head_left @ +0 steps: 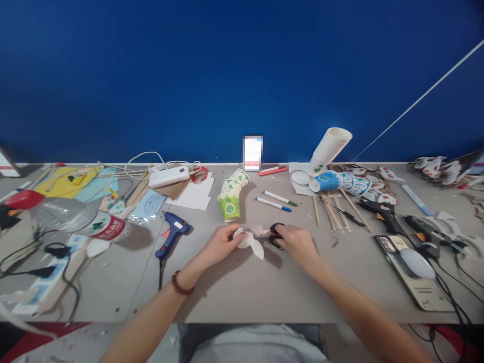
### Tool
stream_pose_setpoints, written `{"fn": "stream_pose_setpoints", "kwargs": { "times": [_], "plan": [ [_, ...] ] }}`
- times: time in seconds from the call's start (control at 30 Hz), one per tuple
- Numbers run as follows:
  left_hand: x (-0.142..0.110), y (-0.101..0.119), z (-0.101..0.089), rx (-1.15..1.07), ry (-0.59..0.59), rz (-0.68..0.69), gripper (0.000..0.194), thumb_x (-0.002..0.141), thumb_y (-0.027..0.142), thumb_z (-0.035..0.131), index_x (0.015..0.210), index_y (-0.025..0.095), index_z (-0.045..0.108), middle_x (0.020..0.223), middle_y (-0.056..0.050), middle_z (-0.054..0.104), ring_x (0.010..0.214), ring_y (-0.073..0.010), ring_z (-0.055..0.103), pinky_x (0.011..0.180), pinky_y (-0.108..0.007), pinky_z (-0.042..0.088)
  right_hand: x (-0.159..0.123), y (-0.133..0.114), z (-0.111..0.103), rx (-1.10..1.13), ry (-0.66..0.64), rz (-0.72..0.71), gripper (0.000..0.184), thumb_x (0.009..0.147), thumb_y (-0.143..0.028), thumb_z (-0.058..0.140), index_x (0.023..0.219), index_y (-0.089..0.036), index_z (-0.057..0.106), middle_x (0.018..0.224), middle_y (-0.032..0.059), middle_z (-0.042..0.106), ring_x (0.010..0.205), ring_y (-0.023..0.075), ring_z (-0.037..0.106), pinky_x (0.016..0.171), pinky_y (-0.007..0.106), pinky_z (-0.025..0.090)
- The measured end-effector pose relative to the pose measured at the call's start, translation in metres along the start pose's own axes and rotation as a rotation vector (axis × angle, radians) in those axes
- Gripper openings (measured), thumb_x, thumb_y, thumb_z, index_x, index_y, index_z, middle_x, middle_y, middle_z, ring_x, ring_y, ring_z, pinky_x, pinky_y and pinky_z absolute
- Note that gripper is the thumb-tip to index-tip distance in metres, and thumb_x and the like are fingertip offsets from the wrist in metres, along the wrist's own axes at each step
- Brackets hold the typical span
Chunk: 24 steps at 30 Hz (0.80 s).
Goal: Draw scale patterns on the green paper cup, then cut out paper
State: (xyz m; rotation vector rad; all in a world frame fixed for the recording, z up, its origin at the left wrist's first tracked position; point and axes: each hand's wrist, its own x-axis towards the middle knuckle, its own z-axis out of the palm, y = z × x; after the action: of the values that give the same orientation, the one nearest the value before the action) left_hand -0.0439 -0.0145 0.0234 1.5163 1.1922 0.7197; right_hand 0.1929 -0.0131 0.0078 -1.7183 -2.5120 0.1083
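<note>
My left hand pinches a white paper cutout by its rounded end, with leaf-like lobes pointing to the right. Black-handled scissors are gripped in my right hand, their blades pointing left toward the cutout's upper lobe. Whether the blades touch the paper I cannot tell. Just beyond my left hand lie joined green-patterned paper cups. A blue glue gun rests to the left of that hand. Past the scissors are a blue marker and a green marker.
A bottle with a red cap lies at left above a power strip. A tall cup stack leans at back right, near blue cups and wooden sticks. A phone with a white mouse sits at right.
</note>
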Motion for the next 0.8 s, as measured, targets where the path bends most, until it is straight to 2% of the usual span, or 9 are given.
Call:
{"fn": "stream_pose_setpoints", "kwargs": {
  "times": [0.1, 0.2, 0.37, 0.47, 0.53, 0.6, 0.7, 0.8],
  "plan": [
    [0.0012, -0.0013, 0.0022, -0.189, -0.044, -0.101, 0.037, 0.077, 0.046, 0.058, 0.094, 0.014, 0.06, 0.071, -0.001, 0.06, 0.056, -0.0117, 0.052, 0.051, -0.023, 0.043, 0.0014, -0.0024, -0.0027, 0.043, -0.075, 0.044, 0.013, 0.08, -0.023, 0.052, 0.087, -0.02, 0.063, 0.072, 0.0055, 0.067, 0.064, 0.0164, 0.058, 0.051, 0.026, 0.02],
    [0.0014, -0.0004, 0.0035, -0.28, -0.06, -0.15, 0.047, 0.074, 0.045, 0.062, 0.11, 0.015, 0.056, 0.07, -0.002, 0.062, 0.051, -0.0114, 0.052, 0.048, -0.024, 0.044, 0.0028, -0.0046, -0.0057, 0.091, -0.127, 0.067, 0.011, 0.08, -0.022, 0.052, 0.084, -0.021, 0.062, 0.073, 0.0046, 0.068, 0.065, 0.0163, 0.058, 0.052, 0.026, 0.021],
    [0.0012, -0.0007, 0.0044, -0.288, -0.112, -0.107, 0.042, 0.077, 0.044, 0.06, 0.107, 0.015, 0.058, 0.075, -0.004, 0.063, 0.054, -0.0109, 0.054, 0.049, -0.023, 0.046, 0.0046, -0.0056, -0.0082, 0.188, -0.159, 0.116, 0.009, 0.076, -0.02, 0.054, 0.079, -0.022, 0.062, 0.073, 0.0028, 0.068, 0.064, 0.0161, 0.057, 0.053, 0.025, 0.022],
    [0.0003, -0.002, 0.0047, -0.239, -0.127, -0.117, 0.039, 0.078, 0.044, 0.059, 0.104, 0.015, 0.059, 0.072, -0.003, 0.062, 0.049, -0.0095, 0.052, 0.045, -0.021, 0.044, 0.006, -0.0042, -0.0058, 0.312, -0.125, 0.167, 0.008, 0.074, -0.021, 0.053, 0.073, -0.022, 0.061, 0.067, 0.0013, 0.065, 0.06, 0.0153, 0.054, 0.051, 0.024, 0.023],
    [-0.0013, -0.0018, 0.0047, -0.197, -0.155, -0.134, 0.038, 0.078, 0.044, 0.058, 0.104, 0.016, 0.059, 0.075, -0.003, 0.062, 0.049, -0.0091, 0.052, 0.044, -0.02, 0.043, 0.0074, -0.0029, -0.003, 0.492, -0.076, 0.209, 0.012, 0.074, -0.027, 0.054, 0.064, -0.02, 0.057, 0.059, 0.0002, 0.06, 0.056, 0.0139, 0.05, 0.049, 0.023, 0.025],
    [-0.0035, -0.0011, 0.0049, -0.132, -0.192, -0.14, 0.036, 0.078, 0.043, 0.057, 0.104, 0.016, 0.059, 0.073, -0.002, 0.062, 0.045, -0.0077, 0.051, 0.041, -0.018, 0.04, 0.009, -0.0012, -0.0002, 0.771, -0.073, 0.255, 0.022, 0.074, -0.035, 0.056, 0.06, -0.019, 0.053, 0.054, -0.0009, 0.055, 0.052, 0.0125, 0.047, 0.048, 0.023, 0.028],
    [-0.0065, -0.0013, 0.0063, -0.049, -0.231, -0.135, 0.035, 0.081, 0.043, 0.054, 0.103, 0.016, 0.059, 0.058, 0.001, 0.057, 0.036, -0.0063, 0.046, 0.035, -0.016, 0.032, 0.0099, 0.0015, 0.0012, 1.176, -0.216, 0.338, 0.029, 0.071, -0.047, 0.061, 0.071, -0.018, 0.055, 0.055, -0.0024, 0.054, 0.045, 0.0095, 0.042, 0.042, 0.021, 0.029],
    [-0.0067, -0.0041, 0.0099, -0.1, -0.23, -0.128, 0.035, 0.082, 0.042, 0.053, 0.105, 0.016, 0.056, 0.058, 0.002, 0.057, 0.037, -0.0077, 0.049, 0.038, -0.018, 0.037, 0.0073, 0.0023, -0.0025, 1.385, -0.387, 0.321, 0.037, 0.07, -0.053, 0.061, 0.084, -0.019, 0.055, 0.059, -0.0033, 0.055, 0.04, 0.0065, 0.037, 0.037, 0.019, 0.024]
  ]
}}
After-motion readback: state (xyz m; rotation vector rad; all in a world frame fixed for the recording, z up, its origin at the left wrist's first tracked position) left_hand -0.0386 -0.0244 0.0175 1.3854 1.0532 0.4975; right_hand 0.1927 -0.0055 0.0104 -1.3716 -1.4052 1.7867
